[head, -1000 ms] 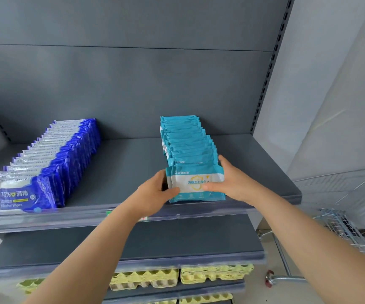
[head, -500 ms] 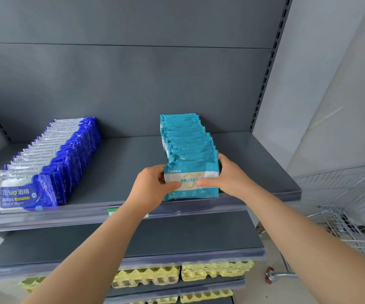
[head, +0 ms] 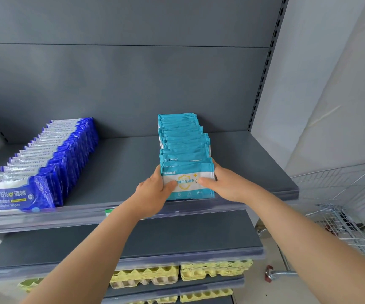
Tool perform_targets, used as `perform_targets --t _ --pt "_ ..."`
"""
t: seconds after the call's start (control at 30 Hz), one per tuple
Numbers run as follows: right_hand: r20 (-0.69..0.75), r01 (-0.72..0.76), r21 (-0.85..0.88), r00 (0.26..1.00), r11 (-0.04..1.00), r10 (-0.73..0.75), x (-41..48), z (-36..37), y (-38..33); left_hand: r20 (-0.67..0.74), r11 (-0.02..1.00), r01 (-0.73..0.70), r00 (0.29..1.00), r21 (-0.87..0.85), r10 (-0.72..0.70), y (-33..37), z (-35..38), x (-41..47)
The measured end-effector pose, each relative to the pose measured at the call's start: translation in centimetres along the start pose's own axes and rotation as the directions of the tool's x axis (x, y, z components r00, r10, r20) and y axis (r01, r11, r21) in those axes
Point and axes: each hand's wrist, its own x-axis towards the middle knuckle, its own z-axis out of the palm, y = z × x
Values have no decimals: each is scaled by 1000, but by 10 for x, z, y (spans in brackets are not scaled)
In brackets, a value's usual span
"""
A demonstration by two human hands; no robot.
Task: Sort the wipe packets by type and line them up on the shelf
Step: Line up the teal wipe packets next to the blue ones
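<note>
A row of teal wipe packets [head: 182,139] stands upright on the grey shelf [head: 122,167], running from the back panel to the front lip. My left hand [head: 153,194] and my right hand [head: 225,185] clasp the two sides of the front teal packet [head: 188,183], thumbs pressed on its white face. A second row of dark blue alcohol wipe packets [head: 45,159] lines the left part of the same shelf, apart from the teal row.
A clear plastic price rail [head: 67,216] edges the shelf front. Below is a bare grey shelf [head: 177,238], then yellow egg cartons [head: 177,273]. A wire shopping cart [head: 348,216] stands at the right, next to a white wall.
Both hands have pushed the front teal packet back from the shelf lip against the row, closing it up. The blue row has not moved.
</note>
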Motion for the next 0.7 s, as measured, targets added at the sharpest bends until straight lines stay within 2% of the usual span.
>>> perform_targets --t 0.1,0.17,0.3,0.47,0.53,0.6,0.67,0.7 --pt "-216 2 60 976 998 11 -3 -9 1 -71 983 15 997 -183 -29 0 -4 -3" --pt "-289 77 -7 954 997 -75 -2 -12 2 -153 951 -35 988 -308 -13 -3 -6 -4" --pt "-292 113 -194 942 974 -168 6 -12 2 -209 982 -106 975 -157 72 -4 -7 1" --pt "-300 120 -210 936 970 -181 5 -9 4 -230 987 -62 973 -150 27 -8 -5 -1" --pt "-318 112 -100 938 989 -139 3 -7 3 -223 961 -76 975 -267 15 -9 -1 0" --pt "-299 64 210 954 976 2 5 -7 -1 -215 895 -45 975 -445 -57 -2 -2 5" --pt "-164 23 518 984 855 72 16 -2 -5 -173 824 16 975 -567 -138 10 -3 12" --pt "-110 9 566 992 824 65 22 1 -5 -145 811 38 978 -583 -150 13 0 16"
